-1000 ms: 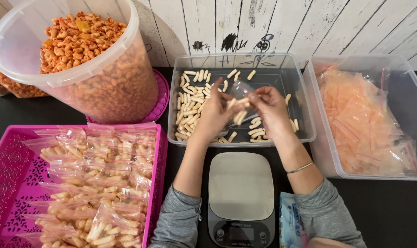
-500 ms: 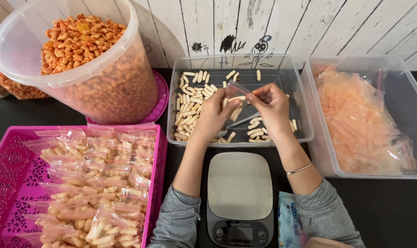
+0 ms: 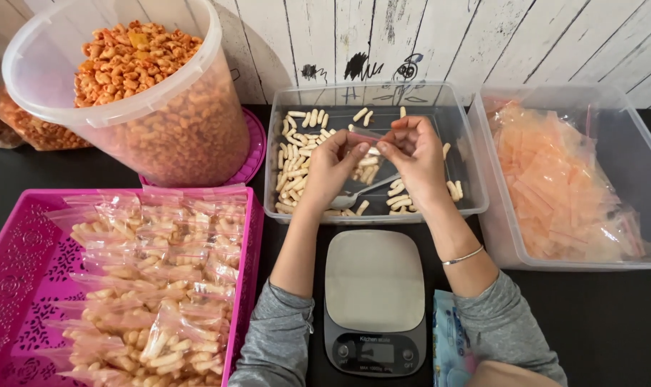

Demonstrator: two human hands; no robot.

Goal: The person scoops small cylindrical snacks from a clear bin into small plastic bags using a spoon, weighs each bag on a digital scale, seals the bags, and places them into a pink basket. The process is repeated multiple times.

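Observation:
My left hand (image 3: 334, 167) and my right hand (image 3: 413, 156) meet over a clear plastic tub (image 3: 468, 172) of pale stick snacks (image 3: 295, 154). Between them they pinch the top of a small clear bag (image 3: 367, 159) partly filled with the sticks; the bag hangs between the palms and is partly hidden. A metal spoon (image 3: 360, 192) lies in the tub just under the hands.
A grey kitchen scale (image 3: 373, 301) sits in front of the tub. A pink basket (image 3: 10, 258) of filled snack bags (image 3: 153, 287) is at left. Behind it stands a big tub of orange snacks (image 3: 139, 100). A clear bin of empty bags (image 3: 569, 186) is at right.
The hands have lifted the small bag out of the loose sticks and drawn together at its top edge. The spoon now lies free in the tub.

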